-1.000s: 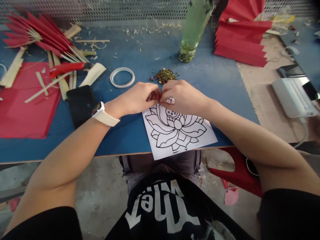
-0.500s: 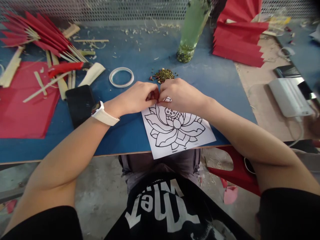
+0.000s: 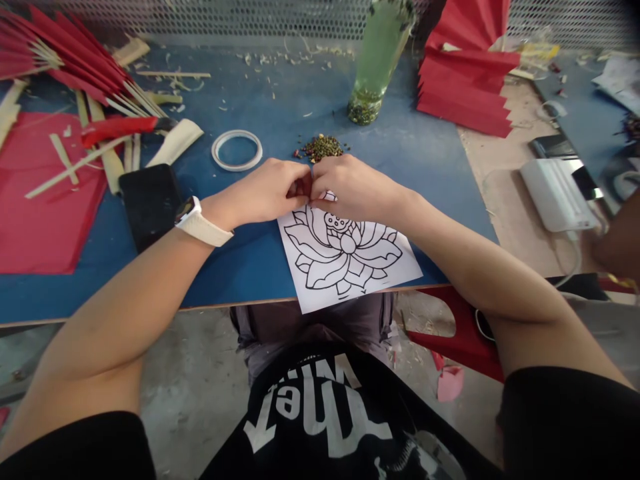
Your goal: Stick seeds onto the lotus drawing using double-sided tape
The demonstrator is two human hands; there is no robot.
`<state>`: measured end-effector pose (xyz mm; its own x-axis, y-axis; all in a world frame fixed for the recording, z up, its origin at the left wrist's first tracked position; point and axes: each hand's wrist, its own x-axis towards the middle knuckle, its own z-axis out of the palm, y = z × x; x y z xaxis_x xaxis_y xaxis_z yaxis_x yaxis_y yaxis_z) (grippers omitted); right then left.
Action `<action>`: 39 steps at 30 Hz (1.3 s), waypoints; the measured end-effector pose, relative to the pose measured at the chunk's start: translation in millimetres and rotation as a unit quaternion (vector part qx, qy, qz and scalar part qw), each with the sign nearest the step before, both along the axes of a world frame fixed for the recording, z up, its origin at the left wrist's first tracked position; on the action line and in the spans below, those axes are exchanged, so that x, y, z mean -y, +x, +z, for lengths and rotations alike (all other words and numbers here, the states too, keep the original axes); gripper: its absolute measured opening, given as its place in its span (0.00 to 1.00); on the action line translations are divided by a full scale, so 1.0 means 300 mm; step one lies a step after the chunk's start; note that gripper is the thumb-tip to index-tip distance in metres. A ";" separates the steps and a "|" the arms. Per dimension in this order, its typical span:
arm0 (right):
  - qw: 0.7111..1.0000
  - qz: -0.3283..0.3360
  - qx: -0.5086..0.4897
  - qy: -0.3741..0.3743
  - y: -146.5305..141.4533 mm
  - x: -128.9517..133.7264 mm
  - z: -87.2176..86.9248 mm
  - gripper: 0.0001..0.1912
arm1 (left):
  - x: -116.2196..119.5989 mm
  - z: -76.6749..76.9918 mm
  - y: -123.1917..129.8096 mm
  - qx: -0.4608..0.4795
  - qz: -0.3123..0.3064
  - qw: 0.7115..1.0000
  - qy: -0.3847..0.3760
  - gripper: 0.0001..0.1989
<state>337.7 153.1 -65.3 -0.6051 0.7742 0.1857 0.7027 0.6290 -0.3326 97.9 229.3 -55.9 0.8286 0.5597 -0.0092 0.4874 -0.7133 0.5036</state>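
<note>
A white sheet with a black-line lotus drawing [image 3: 349, 267] lies at the front edge of the blue table [image 3: 260, 267], its lower corner past the edge. My left hand [image 3: 273, 190] and my right hand [image 3: 353, 189] meet at the sheet's upper part, fingertips together. Both are closed in a pinch, and what lies between the fingers is too small and hidden to make out. Just beyond them sits a small pile of green and brown grains [image 3: 323, 147]. A roll of tape [image 3: 237, 150] lies flat to the left of the pile.
At left are a black phone [image 3: 150, 203], red paper [image 3: 45, 220], a red-handled knife [image 3: 120, 130] and wood strips. A tall glass of green liquid [image 3: 377, 63] and folded red paper [image 3: 463, 83] stand behind. At right lie a white power bank [image 3: 557, 195] and a person's arm [image 3: 620, 237].
The whole view has shifted slightly, so things appear a little further left. My hands keep the same pinched pose by the sheet. More of the other person's arm shows at right.
</note>
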 end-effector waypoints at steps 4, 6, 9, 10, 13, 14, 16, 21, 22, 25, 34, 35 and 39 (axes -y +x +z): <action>1.000 -0.004 0.000 0.006 -0.004 0.001 -0.009 0.15 | 0.000 -0.002 0.001 0.000 0.002 1.000 -0.005 0.08; 1.000 -0.005 0.002 0.001 0.000 -0.002 -0.008 0.16 | 0.001 0.000 0.002 0.001 0.003 1.000 -0.004 0.09; 1.000 0.006 -0.004 -0.004 0.015 -0.012 -0.005 0.16 | 0.004 0.003 0.003 0.004 0.000 1.000 -0.002 0.09; 1.000 0.012 -0.007 -0.005 0.020 -0.015 -0.004 0.15 | 0.005 0.004 0.003 0.004 -0.001 1.000 -0.005 0.09; 1.000 0.018 -0.009 -0.011 0.029 -0.020 0.001 0.13 | 0.006 0.008 0.003 0.000 0.002 1.000 -0.017 0.09; 1.000 0.017 -0.007 -0.013 0.029 -0.020 0.004 0.13 | 0.006 0.009 0.003 -0.001 0.003 1.000 -0.019 0.09; 1.000 0.014 -0.002 -0.018 0.025 -0.017 0.010 0.13 | 0.007 0.012 0.003 0.001 0.002 1.000 -0.023 0.09; 1.000 0.008 0.001 -0.009 0.011 -0.008 0.014 0.14 | 0.012 0.021 0.004 0.002 0.002 1.000 -0.025 0.09; 1.000 0.005 0.000 -0.006 0.009 -0.006 0.012 0.14 | 0.013 0.022 0.004 0.003 0.002 1.000 -0.023 0.09; 1.000 -0.006 -0.007 -0.001 0.002 -0.005 0.002 0.15 | 0.012 0.021 0.004 0.005 -0.003 1.000 -0.020 0.10; 0.999 -0.009 -0.044 0.002 0.009 -0.011 -0.011 0.14 | 0.004 0.011 -0.003 0.016 -0.010 1.000 -0.019 0.10; 0.999 -0.007 -0.051 0.002 0.014 -0.014 -0.012 0.13 | 0.004 0.013 -0.003 0.017 -0.011 1.000 -0.023 0.10; 0.997 -0.007 -0.081 0.000 0.029 -0.020 -0.026 0.10 | 0.009 0.020 -0.001 0.012 -0.012 0.999 -0.033 0.10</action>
